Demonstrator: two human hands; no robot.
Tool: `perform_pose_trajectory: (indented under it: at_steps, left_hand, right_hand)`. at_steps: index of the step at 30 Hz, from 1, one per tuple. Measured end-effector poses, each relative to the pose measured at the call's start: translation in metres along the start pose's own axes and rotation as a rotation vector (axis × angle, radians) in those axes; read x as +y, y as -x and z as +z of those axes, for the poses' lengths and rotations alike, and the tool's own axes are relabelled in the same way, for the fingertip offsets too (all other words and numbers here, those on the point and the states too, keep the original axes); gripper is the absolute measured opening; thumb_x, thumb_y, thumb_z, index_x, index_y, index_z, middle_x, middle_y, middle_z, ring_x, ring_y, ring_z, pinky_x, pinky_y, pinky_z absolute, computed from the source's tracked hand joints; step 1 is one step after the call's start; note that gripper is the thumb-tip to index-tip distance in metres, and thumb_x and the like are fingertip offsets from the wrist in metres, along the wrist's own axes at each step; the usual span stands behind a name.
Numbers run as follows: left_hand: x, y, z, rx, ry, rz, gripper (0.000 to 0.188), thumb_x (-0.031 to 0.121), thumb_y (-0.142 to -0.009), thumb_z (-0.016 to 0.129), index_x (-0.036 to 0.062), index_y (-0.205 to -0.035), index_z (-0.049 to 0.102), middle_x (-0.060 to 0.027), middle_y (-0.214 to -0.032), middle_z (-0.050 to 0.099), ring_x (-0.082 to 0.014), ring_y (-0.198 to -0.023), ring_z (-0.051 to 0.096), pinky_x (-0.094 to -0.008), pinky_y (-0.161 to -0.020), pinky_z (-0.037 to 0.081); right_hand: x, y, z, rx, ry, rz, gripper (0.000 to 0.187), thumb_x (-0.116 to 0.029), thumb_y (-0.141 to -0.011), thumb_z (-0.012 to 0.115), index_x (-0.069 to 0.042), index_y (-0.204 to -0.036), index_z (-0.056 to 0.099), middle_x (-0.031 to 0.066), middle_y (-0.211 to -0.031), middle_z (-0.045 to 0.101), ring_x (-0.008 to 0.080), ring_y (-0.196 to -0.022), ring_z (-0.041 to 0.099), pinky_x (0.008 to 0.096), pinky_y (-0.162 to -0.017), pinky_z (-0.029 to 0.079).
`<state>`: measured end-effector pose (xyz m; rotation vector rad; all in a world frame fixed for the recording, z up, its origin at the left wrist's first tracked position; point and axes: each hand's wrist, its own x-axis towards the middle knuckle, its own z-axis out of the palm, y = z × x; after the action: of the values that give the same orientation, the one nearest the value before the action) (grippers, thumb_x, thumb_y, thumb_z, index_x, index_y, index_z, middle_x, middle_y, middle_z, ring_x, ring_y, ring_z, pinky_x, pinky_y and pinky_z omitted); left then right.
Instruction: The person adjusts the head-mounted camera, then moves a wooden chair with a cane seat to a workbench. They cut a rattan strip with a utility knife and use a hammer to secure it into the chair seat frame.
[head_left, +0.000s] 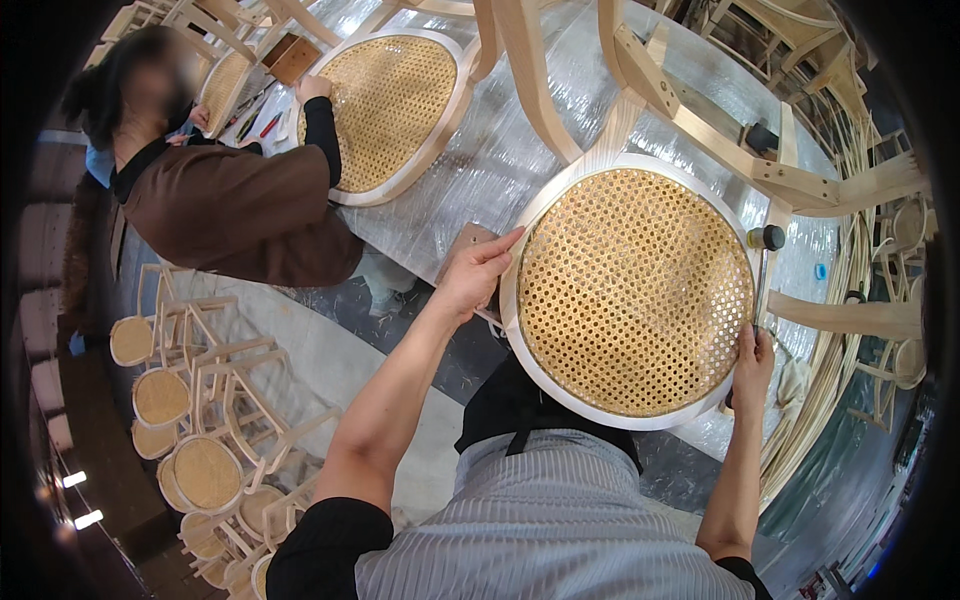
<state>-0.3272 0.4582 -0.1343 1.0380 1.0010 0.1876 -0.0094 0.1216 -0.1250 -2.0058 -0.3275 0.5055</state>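
A round chair seat (630, 290) of woven yellow cane in a pale wooden rim faces me, tilted up at the near edge of the table. My left hand (472, 278) is closed on the rim's left side, thumb and forefinger lying along the wood. Beside that hand is a flat brown piece (465, 245), partly hidden. At the rim's lower right, my right hand (752, 368) is closed round a thin rod-like tool (761, 285). A dark end shows below the fingers; the exact kind cannot be made out. Pale chair legs (530, 80) rise behind the seat.
A co-worker (240, 210) in a brown garment handles another cane seat (385, 100) at far left. A film-covered table (440, 235) lies beneath. A black-capped container (768, 238) stands right, by long cane strands (850, 270). Several chairs or stools (210, 470) crowd the floor at left.
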Motion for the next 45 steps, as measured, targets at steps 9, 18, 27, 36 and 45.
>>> perform_pose_trajectory:
  at_steps: [9,18,27,36,45]
  left_hand:
    - [-0.009,0.008,0.005,0.061,-0.163,0.162,0.042,0.004,-0.106,0.052,0.0143,-0.146,0.063,-0.0021,-0.094,0.063,-0.0096,-0.074,0.050,-0.0241,-0.065,0.043]
    - [-0.034,0.001,0.006,0.117,-0.267,0.479,0.043,-0.002,-0.103,0.052,0.0088,-0.143,0.065,-0.0192,-0.162,0.045,-0.0248,-0.152,0.041,-0.0311,-0.120,0.034]
    - [-0.046,0.007,0.029,0.325,-0.363,0.469,0.042,0.004,-0.102,0.057,0.0164,-0.141,0.067,-0.0283,-0.154,0.051,-0.0323,-0.144,0.052,-0.0335,-0.113,0.044]
    - [-0.044,0.017,0.060,0.568,-0.472,0.462,0.037,0.006,-0.100,0.060,0.0182,-0.132,0.073,-0.0311,-0.144,0.057,-0.0389,-0.139,0.054,-0.0421,-0.106,0.051]
    - [-0.051,0.020,0.072,0.675,-0.532,0.566,0.038,0.004,-0.099,0.059,0.0150,-0.133,0.072,-0.0279,-0.137,0.063,-0.0380,-0.136,0.056,-0.0432,-0.106,0.051]
  right_hand:
    - [0.011,-0.001,-0.001,0.053,0.222,-0.090,0.029,-0.025,-0.106,0.062,0.003,-0.103,0.062,0.0080,-0.093,0.054,0.0179,-0.084,0.048,0.0340,-0.078,0.042]
    - [0.002,0.001,0.002,0.060,0.339,-0.142,0.030,-0.027,-0.106,0.061,0.003,-0.103,0.065,0.0150,-0.094,0.061,0.0277,-0.090,0.057,0.0391,-0.084,0.045]
    - [-0.007,0.026,0.007,0.244,0.555,-0.614,0.030,-0.023,-0.104,0.062,0.004,-0.115,0.065,0.0263,-0.121,0.059,0.0375,-0.120,0.058,0.0453,-0.109,0.041]
    - [-0.052,0.071,0.104,-0.393,0.094,-0.159,0.023,-0.020,-0.108,0.056,0.000,-0.115,0.065,0.0005,-0.071,0.056,0.0091,-0.063,0.052,0.0296,-0.056,0.041]
    - [-0.065,0.080,0.172,-0.295,0.208,-0.464,0.027,-0.025,-0.112,0.047,-0.002,-0.121,0.058,0.0100,-0.070,0.060,0.0245,-0.060,0.059,0.0406,-0.058,0.045]
